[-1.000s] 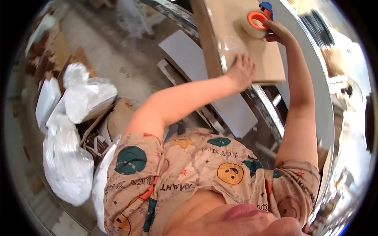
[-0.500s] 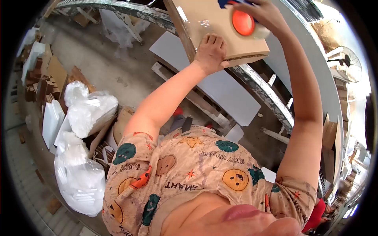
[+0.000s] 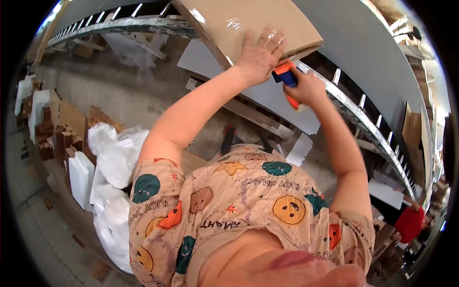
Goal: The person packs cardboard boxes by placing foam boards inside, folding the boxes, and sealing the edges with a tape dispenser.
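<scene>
A cardboard box (image 3: 296, 21) rests at the top of the view, with strips of clear shiny tape on its upper face. My left hand (image 3: 260, 57) lies on the box near its close edge, fingers spread. Just to the right, my right hand (image 3: 310, 88) grips an orange and blue tape dispenser (image 3: 287, 74) by its handle. The dispenser's front end is at the box's near side, beside my left hand; whether it touches the cardboard I cannot tell. My right fingers partly cover the handle.
The box sits over a roller conveyor with a metal rail (image 3: 351, 107). White panels (image 3: 267, 103) lie low beneath it. Plastic-wrapped bundles (image 3: 114, 153) and cardboard pieces (image 3: 67, 112) stand at left. A person in a red shirt (image 3: 410, 224) is at far right.
My right hand has brought the tape dispenser from above the box's top down to its near edge. My left hand's fingers have straightened and spread. The box appears slightly farther left.
</scene>
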Demonstrator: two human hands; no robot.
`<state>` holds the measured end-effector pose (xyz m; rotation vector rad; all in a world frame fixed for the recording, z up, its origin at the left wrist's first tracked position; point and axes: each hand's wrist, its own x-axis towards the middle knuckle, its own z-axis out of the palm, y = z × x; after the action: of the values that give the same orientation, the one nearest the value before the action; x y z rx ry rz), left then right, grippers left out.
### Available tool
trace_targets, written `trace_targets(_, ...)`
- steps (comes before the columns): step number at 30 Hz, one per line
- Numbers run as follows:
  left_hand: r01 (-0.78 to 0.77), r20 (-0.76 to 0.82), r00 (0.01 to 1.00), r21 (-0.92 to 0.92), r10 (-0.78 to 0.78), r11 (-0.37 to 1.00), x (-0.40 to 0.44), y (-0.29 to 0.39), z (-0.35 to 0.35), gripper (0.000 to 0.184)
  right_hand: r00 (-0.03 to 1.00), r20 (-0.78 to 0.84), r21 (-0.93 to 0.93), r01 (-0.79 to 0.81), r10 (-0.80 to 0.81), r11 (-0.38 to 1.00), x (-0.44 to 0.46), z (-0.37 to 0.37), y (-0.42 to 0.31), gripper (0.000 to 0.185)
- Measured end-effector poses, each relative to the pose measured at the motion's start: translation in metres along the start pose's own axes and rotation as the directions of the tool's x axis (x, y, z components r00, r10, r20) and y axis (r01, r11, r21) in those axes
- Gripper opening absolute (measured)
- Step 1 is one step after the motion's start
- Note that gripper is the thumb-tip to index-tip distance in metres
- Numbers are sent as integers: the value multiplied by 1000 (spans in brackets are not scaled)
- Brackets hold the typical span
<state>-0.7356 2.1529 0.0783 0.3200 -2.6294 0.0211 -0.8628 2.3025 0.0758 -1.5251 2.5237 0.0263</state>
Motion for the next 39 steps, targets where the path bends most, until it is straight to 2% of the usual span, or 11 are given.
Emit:
trace_targets(3, -147, 460, 882, 70, 99, 987, 27, -14, 17, 93, 930, 357, 138, 39, -86, 990, 55, -22, 8, 47)
trace_targets(10, -14, 489, 872, -7, 16, 1000, 74, -42, 25, 124, 866, 499, 494, -288, 3, 821, 38, -40, 58, 52)
trace_targets(13, 7, 467, 884, -1, -6, 1000, 96, -24, 33, 119, 940, 339, 940, -337, -31, 48, 43, -7, 182, 41)
trace_targets(16, -8, 277, 960, -117, 41, 993, 116, -16, 60, 95, 929, 346, 795, -216, 131, -566, 82, -12, 224, 38)
trace_targets(20, 52, 181, 983, -134, -27, 990, 124, -16, 60, 71, 946, 315, 800, -305, -71, -517, 190, 2, 238, 37)
trace_targets(22, 40, 187, 982, -112, -18, 993, 126, -20, 60, 71, 977, -128, 992, 123, -168, -42, 212, 1, 194, 36)
trace_targets(25, 26, 188, 982, -141, 1, 990, 124, -27, 59, 70, 838, 353, 926, -376, -417, 28, 194, -36, 190, 35)
trace_targets(26, 24, 197, 980, -143, 4, 989, 125, -29, 59, 70, 843, 467, 882, -465, -269, 72, 171, -26, 197, 33)
trace_targets(28, -7, 155, 987, -163, 33, 987, 125, -30, 59, 70, 912, 239, 970, -204, -334, 135, 121, 2, 204, 36)
trace_targets(32, -30, 195, 979, -183, 66, 983, 123, -39, 58, 66, 916, 398, 893, -372, 57, -253, 55, -5, 123, 34)
trace_targets(39, 25, 137, 989, -501, 51, 865, 129, -70, 89, 49, 843, 165, 896, 90, 512, -436, 43, 28, 11, 31)
